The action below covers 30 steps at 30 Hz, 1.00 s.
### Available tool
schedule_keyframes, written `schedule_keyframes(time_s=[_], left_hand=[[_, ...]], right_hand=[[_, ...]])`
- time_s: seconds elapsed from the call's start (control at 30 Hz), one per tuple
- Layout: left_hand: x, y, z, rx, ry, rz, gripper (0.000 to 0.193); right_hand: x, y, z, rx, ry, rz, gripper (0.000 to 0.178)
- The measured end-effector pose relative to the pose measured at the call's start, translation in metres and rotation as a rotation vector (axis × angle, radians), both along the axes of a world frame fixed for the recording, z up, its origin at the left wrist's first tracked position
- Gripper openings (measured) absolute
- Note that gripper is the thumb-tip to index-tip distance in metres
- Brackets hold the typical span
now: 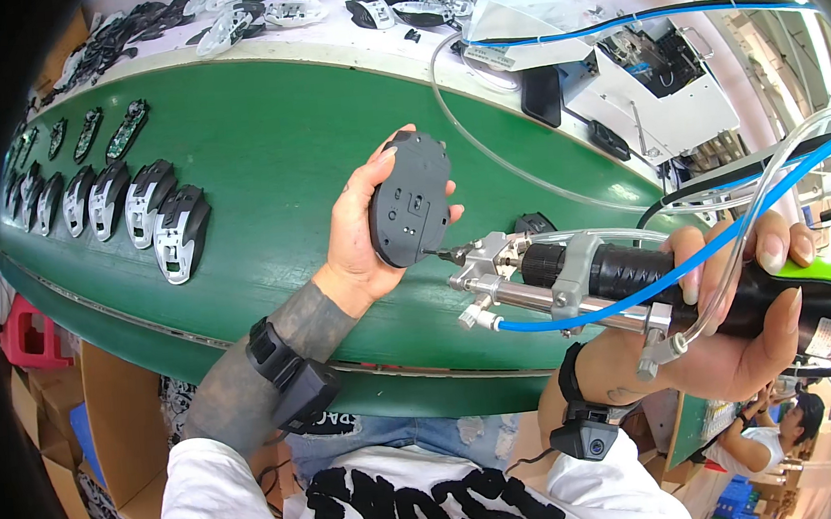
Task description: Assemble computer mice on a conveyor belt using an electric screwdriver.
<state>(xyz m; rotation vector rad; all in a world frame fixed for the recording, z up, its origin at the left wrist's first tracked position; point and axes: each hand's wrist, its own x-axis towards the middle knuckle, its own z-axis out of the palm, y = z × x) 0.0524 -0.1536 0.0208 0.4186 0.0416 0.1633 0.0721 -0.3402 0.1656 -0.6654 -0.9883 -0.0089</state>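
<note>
With the dark mouse shell gripped underside-out in the closed left hand above the green tabletop, the bit of the screwdriver clenched in the right hand could be slipped off its hole, if tilted.

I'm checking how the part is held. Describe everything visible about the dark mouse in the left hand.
The dark mouse is a matte grey-black plastic body held with its underside facing the camera, showing small recesses and screw holes. It stands roughly upright, above the green conveyor belt, not resting on it. The left hand grips it from the left side, thumb near the top edge and fingertips showing at its right edge. The screwdriver tip, on the powered driver in the right hand, meets its lower right edge.
</note>
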Motion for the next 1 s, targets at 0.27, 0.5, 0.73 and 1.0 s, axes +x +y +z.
schedule_keyframes(time_s=[0.27,0.5,0.73,1.0], left_hand=[[0.009,0.011,-0.013,0.071,0.178,0.109,0.044],[0.004,-0.001,-0.009,0.019,0.152,0.006,0.044],[0.004,-0.009,-0.011,-0.006,0.127,-0.072,0.045],[0.006,-0.010,-0.014,-0.008,0.121,-0.067,0.046]], right_hand=[[-0.008,-0.014,0.016,-0.008,0.032,-0.105,0.029],[-0.017,-0.012,0.017,-0.038,0.064,-0.153,0.029],[-0.011,-0.001,0.009,-0.050,0.006,-0.103,0.030],[-0.004,0.005,0.005,-0.072,-0.008,-0.096,0.031]])
